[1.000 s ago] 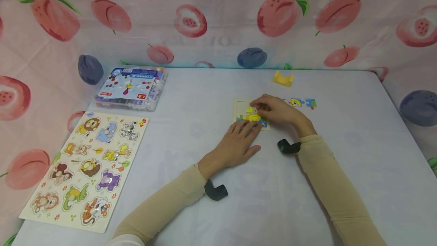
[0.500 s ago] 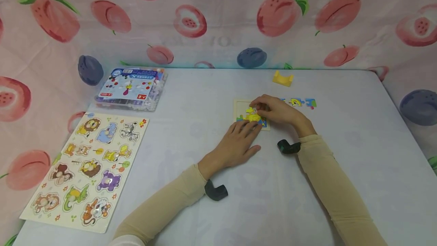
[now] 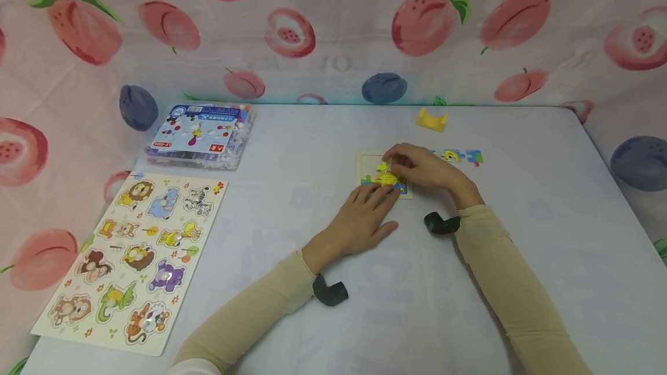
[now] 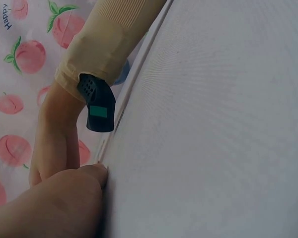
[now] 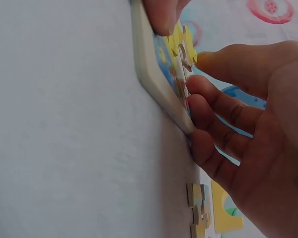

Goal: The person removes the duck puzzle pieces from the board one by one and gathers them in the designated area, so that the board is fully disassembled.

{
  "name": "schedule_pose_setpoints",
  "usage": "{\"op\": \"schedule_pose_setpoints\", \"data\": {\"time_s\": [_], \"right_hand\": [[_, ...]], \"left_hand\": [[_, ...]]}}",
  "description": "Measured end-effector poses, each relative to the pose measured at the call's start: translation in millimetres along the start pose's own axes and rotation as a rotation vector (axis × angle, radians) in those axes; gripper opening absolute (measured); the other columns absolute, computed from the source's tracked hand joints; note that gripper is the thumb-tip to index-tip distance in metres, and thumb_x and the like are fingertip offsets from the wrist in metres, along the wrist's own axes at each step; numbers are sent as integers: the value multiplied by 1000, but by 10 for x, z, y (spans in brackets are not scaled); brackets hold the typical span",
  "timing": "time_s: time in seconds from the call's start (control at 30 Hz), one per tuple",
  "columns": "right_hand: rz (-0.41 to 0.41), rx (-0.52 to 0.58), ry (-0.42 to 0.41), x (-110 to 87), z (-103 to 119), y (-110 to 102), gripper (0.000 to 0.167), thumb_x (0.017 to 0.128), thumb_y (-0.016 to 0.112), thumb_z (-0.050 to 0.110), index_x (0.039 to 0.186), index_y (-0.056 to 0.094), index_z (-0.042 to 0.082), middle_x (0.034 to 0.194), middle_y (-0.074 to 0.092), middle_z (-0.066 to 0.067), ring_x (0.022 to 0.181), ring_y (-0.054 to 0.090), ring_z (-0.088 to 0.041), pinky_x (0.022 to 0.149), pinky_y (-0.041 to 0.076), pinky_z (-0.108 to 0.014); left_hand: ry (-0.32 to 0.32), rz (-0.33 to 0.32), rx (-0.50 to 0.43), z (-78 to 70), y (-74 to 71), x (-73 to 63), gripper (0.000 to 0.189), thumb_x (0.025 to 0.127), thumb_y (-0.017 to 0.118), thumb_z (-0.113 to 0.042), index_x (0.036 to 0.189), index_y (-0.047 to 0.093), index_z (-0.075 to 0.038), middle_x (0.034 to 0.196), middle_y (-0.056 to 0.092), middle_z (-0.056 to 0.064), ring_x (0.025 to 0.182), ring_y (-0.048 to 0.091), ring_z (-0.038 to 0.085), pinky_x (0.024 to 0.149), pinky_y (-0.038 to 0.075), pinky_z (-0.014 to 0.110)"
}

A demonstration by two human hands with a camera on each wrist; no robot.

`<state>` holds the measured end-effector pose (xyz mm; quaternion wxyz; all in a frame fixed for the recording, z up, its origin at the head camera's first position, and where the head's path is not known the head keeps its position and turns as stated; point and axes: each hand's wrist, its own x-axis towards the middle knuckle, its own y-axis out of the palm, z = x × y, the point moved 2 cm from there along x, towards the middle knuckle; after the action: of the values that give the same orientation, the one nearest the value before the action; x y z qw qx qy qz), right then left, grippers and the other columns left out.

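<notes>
A small jigsaw puzzle in a pale wooden tray lies on the table, partly covered by both hands. My left hand is spread flat, its fingertips resting on the tray's near edge. At the puzzle's right side, my right hand pinches a yellow puzzle piece, which stands tilted above the pieces around it in the right wrist view. The thumb meets the piece's edge, while the other fingers curl down beside the tray's rim. In the left wrist view, the left hand hides the puzzle.
Loose puzzle pieces lie just right of the tray, partly behind the right hand. Behind them sits a yellow notched block. To the left are an animal peg board and a clear plastic box with a blue printed sheet.
The right hand's fingers shift very slightly to the right over the puzzle. My left hand stays in place.
</notes>
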<state>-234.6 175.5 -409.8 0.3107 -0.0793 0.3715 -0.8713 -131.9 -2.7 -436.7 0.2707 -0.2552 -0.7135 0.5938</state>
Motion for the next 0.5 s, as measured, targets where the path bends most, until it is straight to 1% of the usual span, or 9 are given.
{"op": "schedule_pose_setpoints", "data": {"time_s": [0.17, 0.27, 0.4, 0.5], "right_hand": [[-17, 33, 14, -7, 13, -8, 24, 95, 56, 14, 119, 56, 12, 102, 57, -5, 90, 51, -19, 80, 43, -32], [-28, 43, 5, -4, 22, -11, 22, 95, 56, 13, 117, 56, 11, 103, 58, -6, 91, 52, -19, 81, 44, -34], [-65, 39, -3, 9, 29, -13, 16, 95, 56, 15, 111, 57, 11, 104, 60, -6, 95, 55, -19, 84, 46, -36], [-92, 37, 3, 14, 36, -17, 12, 95, 57, 17, 105, 58, 12, 101, 62, -5, 96, 57, -18, 84, 47, -36]], "left_hand": [[0, 0, 0, 0, -7, 3, 60, 100, 34, -47, 150, 27, -15, 153, 29, 2, 139, 24, 24, 117, 18, 40], [-1, 2, -1, -2, -10, 5, 60, 100, 34, -48, 150, 27, -16, 153, 29, 1, 139, 24, 23, 117, 18, 40], [-2, 7, -2, -3, -10, 4, 60, 100, 33, -48, 150, 27, -16, 153, 29, 1, 139, 24, 23, 117, 17, 39], [0, 1, 4, 0, -5, 6, 60, 100, 34, -48, 150, 27, -16, 153, 29, 1, 139, 24, 24, 117, 17, 39]]}}
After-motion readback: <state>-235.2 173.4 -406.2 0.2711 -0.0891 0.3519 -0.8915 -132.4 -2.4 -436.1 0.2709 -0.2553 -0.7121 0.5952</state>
